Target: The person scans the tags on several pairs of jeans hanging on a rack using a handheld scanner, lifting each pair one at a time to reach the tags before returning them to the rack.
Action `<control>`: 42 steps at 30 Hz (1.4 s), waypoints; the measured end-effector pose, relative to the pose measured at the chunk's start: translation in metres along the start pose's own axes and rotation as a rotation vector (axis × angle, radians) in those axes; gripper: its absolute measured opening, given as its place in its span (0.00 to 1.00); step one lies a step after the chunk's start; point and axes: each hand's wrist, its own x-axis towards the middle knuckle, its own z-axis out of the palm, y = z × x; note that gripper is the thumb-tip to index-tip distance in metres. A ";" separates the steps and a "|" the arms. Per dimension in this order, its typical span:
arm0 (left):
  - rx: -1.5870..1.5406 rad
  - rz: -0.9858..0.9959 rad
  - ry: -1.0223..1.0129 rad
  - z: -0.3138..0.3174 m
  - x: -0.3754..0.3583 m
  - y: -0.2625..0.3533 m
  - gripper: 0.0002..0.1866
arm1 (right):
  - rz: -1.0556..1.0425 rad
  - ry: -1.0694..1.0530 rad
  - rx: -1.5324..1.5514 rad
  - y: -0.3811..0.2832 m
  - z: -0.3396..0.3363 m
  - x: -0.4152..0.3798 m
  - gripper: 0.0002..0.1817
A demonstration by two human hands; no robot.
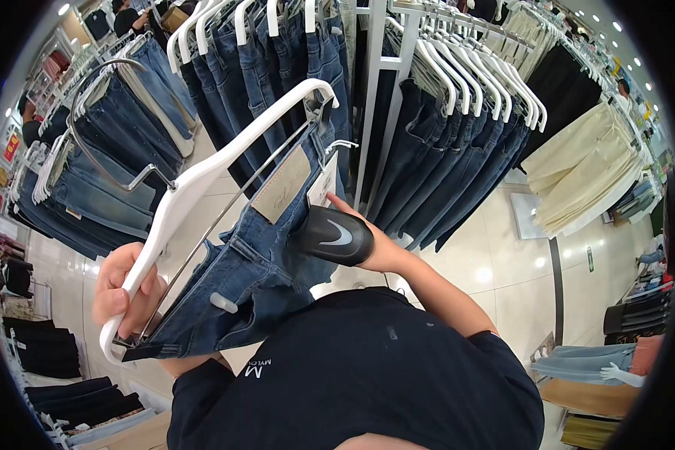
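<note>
A pair of blue jeans [277,259] hangs from a white hanger [221,160] with a metal hook, tilted in front of my chest. My left hand [130,289] is closed around the lower left end of the hanger. At the waistband sits a tan leather patch [282,184], and beside it a white price tag [323,182]. My right hand [358,225] is at the tag, a fingertip on its edge; its other fingers are mostly hidden. A black band [334,236] with a white swoosh covers part of that hand. A pale security tag [223,302] is on the jeans.
Ahead stand racks of dark jeans [259,67] and more jeans [450,169] on white hangers. Cream trousers [589,169] hang at the right. Folded clothes [45,349] lie at lower left. A person [131,19] stands at the far upper left.
</note>
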 end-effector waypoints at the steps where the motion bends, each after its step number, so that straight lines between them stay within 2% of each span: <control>1: -0.005 -0.001 0.001 0.000 -0.001 0.000 0.14 | 0.013 0.010 0.041 -0.003 0.001 -0.001 0.54; 4: -0.010 -0.005 0.005 0.002 -0.002 -0.001 0.14 | 0.039 0.028 0.065 -0.011 0.001 -0.006 0.54; 7: 0.005 -0.010 0.022 0.004 -0.003 -0.001 0.14 | -0.029 0.069 0.013 -0.012 0.002 -0.013 0.54; 10: 0.016 -0.013 0.031 0.004 -0.004 0.000 0.15 | 0.015 0.147 0.030 -0.012 -0.001 -0.030 0.48; 11: 0.019 -0.012 0.033 0.003 -0.005 0.000 0.15 | 0.060 0.156 -0.135 -0.012 -0.006 -0.039 0.35; 14: 0.012 -0.009 0.026 0.003 -0.005 0.000 0.15 | 0.556 0.222 0.200 -0.026 -0.013 -0.054 0.23; 17: 0.005 -0.008 0.037 0.002 -0.006 0.000 0.15 | 0.557 0.287 0.160 -0.029 -0.021 -0.058 0.17; 20: 0.004 -0.005 0.062 0.001 -0.006 0.000 0.15 | 0.547 0.302 0.019 -0.036 -0.025 -0.058 0.15; 23: -0.017 -0.016 0.055 -0.001 -0.004 0.000 0.15 | 0.528 0.308 0.129 -0.032 -0.025 -0.059 0.16; 36: -0.006 -0.033 0.085 0.004 0.008 -0.003 0.15 | 0.552 0.323 0.140 -0.024 -0.021 -0.065 0.16; 42: -0.059 -0.097 0.075 0.013 0.050 -0.009 0.16 | 0.578 0.344 0.102 -0.021 -0.021 -0.076 0.19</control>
